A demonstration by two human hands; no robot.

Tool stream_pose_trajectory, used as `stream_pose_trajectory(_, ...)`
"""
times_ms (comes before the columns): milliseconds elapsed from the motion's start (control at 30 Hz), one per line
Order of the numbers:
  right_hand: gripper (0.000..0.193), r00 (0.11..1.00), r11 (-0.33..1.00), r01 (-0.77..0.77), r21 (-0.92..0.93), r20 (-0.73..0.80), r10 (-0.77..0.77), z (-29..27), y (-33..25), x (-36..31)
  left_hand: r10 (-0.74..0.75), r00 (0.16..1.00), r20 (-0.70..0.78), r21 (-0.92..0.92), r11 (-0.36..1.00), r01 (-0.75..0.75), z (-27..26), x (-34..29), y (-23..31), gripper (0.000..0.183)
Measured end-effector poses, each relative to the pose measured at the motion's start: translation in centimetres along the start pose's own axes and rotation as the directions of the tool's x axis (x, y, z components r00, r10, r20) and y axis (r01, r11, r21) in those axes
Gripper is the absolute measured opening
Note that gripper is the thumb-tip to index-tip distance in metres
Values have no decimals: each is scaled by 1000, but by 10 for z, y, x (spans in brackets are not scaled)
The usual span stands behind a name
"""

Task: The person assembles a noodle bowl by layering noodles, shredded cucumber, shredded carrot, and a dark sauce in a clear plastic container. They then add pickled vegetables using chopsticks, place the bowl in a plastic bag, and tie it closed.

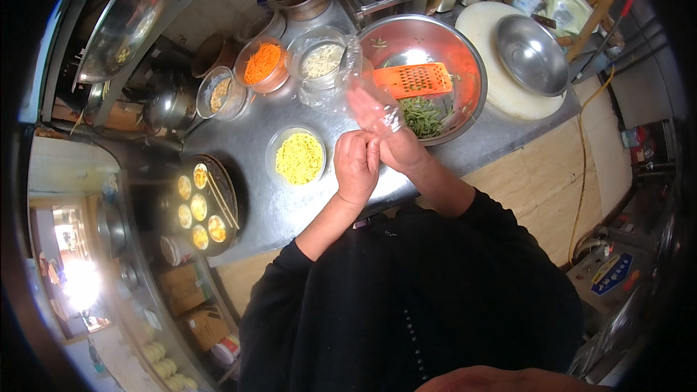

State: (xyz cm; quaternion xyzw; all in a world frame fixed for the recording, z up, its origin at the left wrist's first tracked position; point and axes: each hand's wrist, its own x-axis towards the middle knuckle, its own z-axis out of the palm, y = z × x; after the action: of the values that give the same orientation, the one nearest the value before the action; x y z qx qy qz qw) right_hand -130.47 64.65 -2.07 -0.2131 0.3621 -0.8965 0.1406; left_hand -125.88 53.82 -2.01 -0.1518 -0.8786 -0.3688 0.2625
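My left hand is closed at the wrist of my right hand, pinching the cuff of a clear plastic glove. Inside that thin, loose glove my right hand has its fingers stretched out, holding nothing. It hovers over the near left rim of a large steel bowl. In this bowl lie an orange grater and green shreds. Left of my hands, a clear bowl holds yellow strands, perhaps noodles or shredded egg.
Bowls with shredded carrot, pale shreds and brownish bits stand behind. At left, a dark pan holds several round egg cakes and chopsticks. A steel bowl sits on a white round board.
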Motion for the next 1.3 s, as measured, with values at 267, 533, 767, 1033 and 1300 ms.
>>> stream_pose_trajectory(267,80,989,832,34,553,-137,51,18,-11,7,34,991,-128,-89,995,-45,4,-8,-14,8)
stream_pose_trajectory(533,88,977,856,92,509,-210,20,23,-26,26,145,989,-9,-259,955,-143,5,-5,-8,15)
stream_pose_trajectory(767,98,988,932,46,361,-155,11,9,-35,20,129,974,-187,-267,947,-177,-1,6,10,32)
stream_pose_trajectory(1033,97,976,983,4,184,-215,36,6,-32,22,338,940,42,-104,937,-332,4,18,16,9)
stream_pose_trajectory(1300,69,864,927,-272,-260,-491,116,-56,-54,22,440,780,446,-278,896,-346,32,-8,6,11)
